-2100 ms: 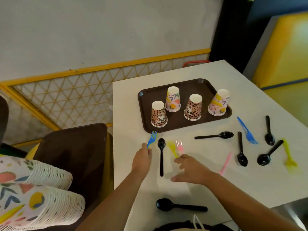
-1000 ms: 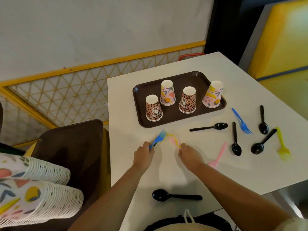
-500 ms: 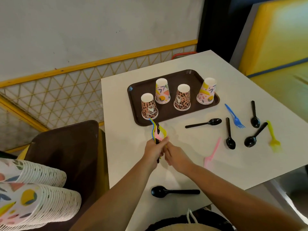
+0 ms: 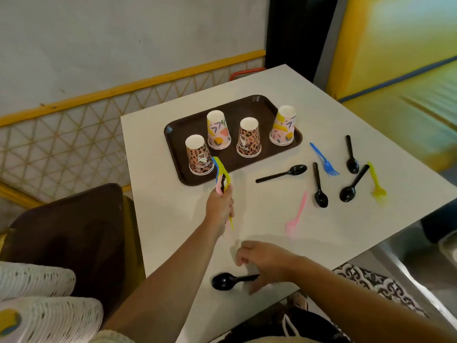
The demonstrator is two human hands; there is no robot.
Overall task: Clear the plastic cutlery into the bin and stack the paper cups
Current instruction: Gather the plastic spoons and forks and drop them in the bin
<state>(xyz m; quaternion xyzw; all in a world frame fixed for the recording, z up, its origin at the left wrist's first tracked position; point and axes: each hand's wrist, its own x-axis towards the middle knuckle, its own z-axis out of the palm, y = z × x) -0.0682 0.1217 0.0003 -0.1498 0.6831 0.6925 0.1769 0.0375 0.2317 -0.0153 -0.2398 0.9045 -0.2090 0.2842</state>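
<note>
My left hand (image 4: 220, 206) is closed around a bunch of cutlery (image 4: 221, 177): blue, yellow and pink forks and a black spoon, held just above the white table (image 4: 168, 214) in front of the tray. My right hand (image 4: 265, 263) hovers with spread fingers over the handle of a black spoon (image 4: 226, 281) near the table's front edge; I cannot tell whether it touches it. Several upside-down paper cups stand on the brown tray (image 4: 257, 105), two leopard-print (image 4: 199, 155) (image 4: 249, 138) and two pastel (image 4: 218, 131) (image 4: 284, 126). Loose on the table lie a pink fork (image 4: 296, 216), a blue fork (image 4: 322, 158), a yellow fork (image 4: 376, 181) and several black spoons (image 4: 284, 173).
A dark brown bin lid (image 4: 69, 231) sits left of the table. Two stacks of patterned paper cups (image 4: 37, 303) lie at the bottom left. A yellow lattice railing (image 4: 74, 134) runs behind. A yellow padded seat (image 4: 408, 95) is at the right.
My right hand passed its forks and spoon into my left hand, then drew back and down toward the black spoon at the front edge. My left hand now holds the whole bunch.
</note>
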